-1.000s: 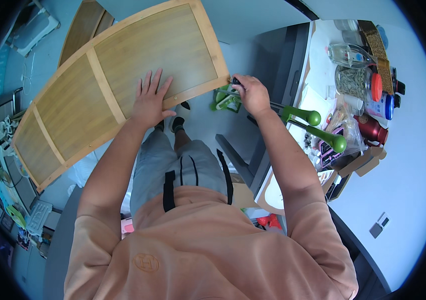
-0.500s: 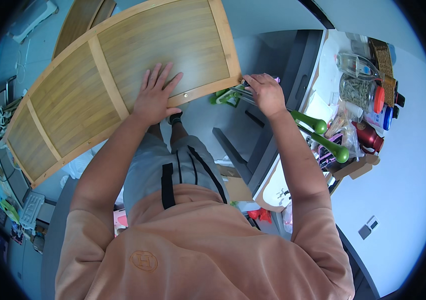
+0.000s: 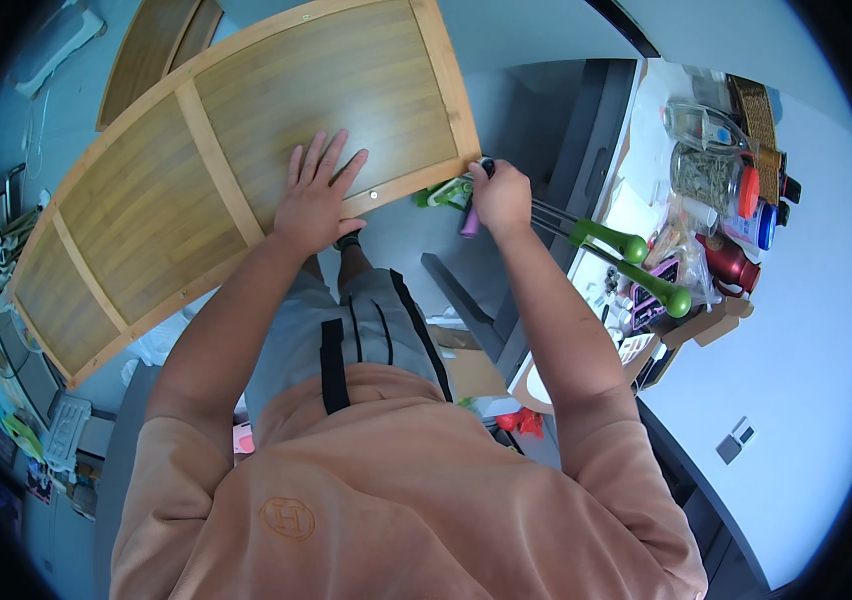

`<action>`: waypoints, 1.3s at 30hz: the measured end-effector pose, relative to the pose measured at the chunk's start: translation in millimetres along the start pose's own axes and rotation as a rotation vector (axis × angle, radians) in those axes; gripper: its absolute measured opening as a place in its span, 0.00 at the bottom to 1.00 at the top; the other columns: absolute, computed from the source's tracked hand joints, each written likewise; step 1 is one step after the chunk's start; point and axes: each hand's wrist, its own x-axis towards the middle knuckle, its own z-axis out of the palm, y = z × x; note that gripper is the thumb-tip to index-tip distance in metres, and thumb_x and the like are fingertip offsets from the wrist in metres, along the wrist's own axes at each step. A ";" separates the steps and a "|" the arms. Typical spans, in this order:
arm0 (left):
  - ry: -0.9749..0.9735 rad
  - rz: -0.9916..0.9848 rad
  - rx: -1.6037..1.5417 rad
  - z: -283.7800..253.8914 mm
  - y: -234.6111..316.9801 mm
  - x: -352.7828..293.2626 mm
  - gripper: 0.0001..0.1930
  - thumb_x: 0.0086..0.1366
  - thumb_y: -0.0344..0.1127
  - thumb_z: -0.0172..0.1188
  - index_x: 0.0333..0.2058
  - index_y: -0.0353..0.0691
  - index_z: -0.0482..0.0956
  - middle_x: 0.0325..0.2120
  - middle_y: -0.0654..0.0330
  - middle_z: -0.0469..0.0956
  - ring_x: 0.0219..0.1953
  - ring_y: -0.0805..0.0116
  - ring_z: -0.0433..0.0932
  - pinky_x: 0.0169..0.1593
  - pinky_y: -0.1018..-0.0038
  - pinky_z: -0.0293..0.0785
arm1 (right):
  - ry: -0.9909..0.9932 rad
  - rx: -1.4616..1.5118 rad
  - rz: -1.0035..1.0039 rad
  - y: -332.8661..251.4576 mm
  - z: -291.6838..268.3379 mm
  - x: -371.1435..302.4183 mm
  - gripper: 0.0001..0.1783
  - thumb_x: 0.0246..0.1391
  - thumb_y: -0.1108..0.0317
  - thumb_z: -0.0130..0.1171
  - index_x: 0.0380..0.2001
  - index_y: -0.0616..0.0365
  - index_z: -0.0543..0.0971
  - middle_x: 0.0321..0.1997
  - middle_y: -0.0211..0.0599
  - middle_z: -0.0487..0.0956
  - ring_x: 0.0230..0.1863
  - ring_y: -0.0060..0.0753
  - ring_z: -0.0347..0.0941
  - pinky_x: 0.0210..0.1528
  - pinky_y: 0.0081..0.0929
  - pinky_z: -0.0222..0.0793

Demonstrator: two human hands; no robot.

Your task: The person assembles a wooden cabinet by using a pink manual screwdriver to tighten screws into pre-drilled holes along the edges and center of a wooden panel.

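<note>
A wooden furniture panel [image 3: 326,95], light-framed with darker inset boards and crossbars, slants across the upper left of the head view. Flat on its largest inset lies my left hand [image 3: 316,205], fingers spread, thumb by the near rail. At the panel's near right corner, my right hand [image 3: 503,198] is closed around a small tool with a purple handle [image 3: 470,222] and a black end [image 3: 487,166]. Its fingers hide the tool's middle, so I cannot tell its exact kind. A screw [image 3: 374,195] shows in the near rail, close to my left hand.
Beyond my right hand, a thing with metal rods and green knobbed ends [image 3: 661,290] leans by a desk [image 3: 636,190]. Glass jars [image 3: 711,173], a red flask [image 3: 729,266] and a wicker basket [image 3: 754,110] crowd the desk. More wooden boards [image 3: 146,55] stand at the far left.
My right hand has turned and shifted slightly left and downward at the corner, and the tool's purple handle now points down toward me. My left hand stays flat on the panel.
</note>
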 end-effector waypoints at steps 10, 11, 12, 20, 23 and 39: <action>-0.061 -0.022 0.038 -4.9 2.1 7.3 0.51 0.44 0.54 0.69 0.65 0.56 0.51 0.67 0.55 0.43 0.68 0.48 0.43 0.67 0.50 0.41 | -0.079 -0.214 -0.315 18.0 -12.4 11.1 0.18 0.58 0.55 0.50 0.35 0.61 0.75 0.28 0.49 0.80 0.34 0.48 0.78 0.38 0.42 0.73; -0.108 -0.042 0.051 -6.4 4.9 7.9 0.50 0.45 0.54 0.69 0.65 0.56 0.51 0.67 0.55 0.41 0.68 0.49 0.41 0.67 0.51 0.40 | -0.060 -0.061 -0.088 16.0 -3.5 8.5 0.20 0.58 0.52 0.50 0.33 0.62 0.76 0.27 0.51 0.80 0.34 0.50 0.78 0.38 0.42 0.73; -0.154 -0.062 0.063 -7.6 7.3 8.9 0.50 0.47 0.54 0.68 0.65 0.55 0.50 0.68 0.56 0.40 0.69 0.50 0.39 0.68 0.52 0.38 | -0.113 0.079 0.069 16.0 2.9 10.9 0.23 0.57 0.50 0.51 0.31 0.62 0.76 0.29 0.52 0.80 0.33 0.52 0.78 0.40 0.43 0.73; -0.152 -0.047 0.084 -4.3 6.6 10.0 0.52 0.46 0.55 0.68 0.66 0.56 0.47 0.68 0.53 0.40 0.68 0.47 0.39 0.67 0.50 0.38 | 0.403 -0.321 -1.102 46.1 -31.0 43.0 0.20 0.58 0.51 0.50 0.33 0.60 0.75 0.26 0.46 0.80 0.30 0.48 0.78 0.34 0.42 0.73; -0.152 -0.058 0.098 -4.9 2.8 7.3 0.52 0.46 0.55 0.68 0.67 0.55 0.47 0.68 0.53 0.39 0.68 0.47 0.39 0.67 0.50 0.38 | -0.123 -0.425 -0.504 31.9 -29.1 27.4 0.22 0.58 0.49 0.49 0.31 0.60 0.77 0.25 0.48 0.79 0.32 0.47 0.78 0.36 0.42 0.73; -0.166 -0.074 0.096 -4.7 -0.3 6.2 0.52 0.46 0.54 0.68 0.67 0.54 0.47 0.68 0.52 0.38 0.69 0.46 0.38 0.67 0.49 0.37 | -0.165 -0.386 -0.386 21.6 -21.8 17.5 0.21 0.59 0.52 0.48 0.30 0.60 0.77 0.25 0.45 0.80 0.33 0.45 0.79 0.35 0.39 0.74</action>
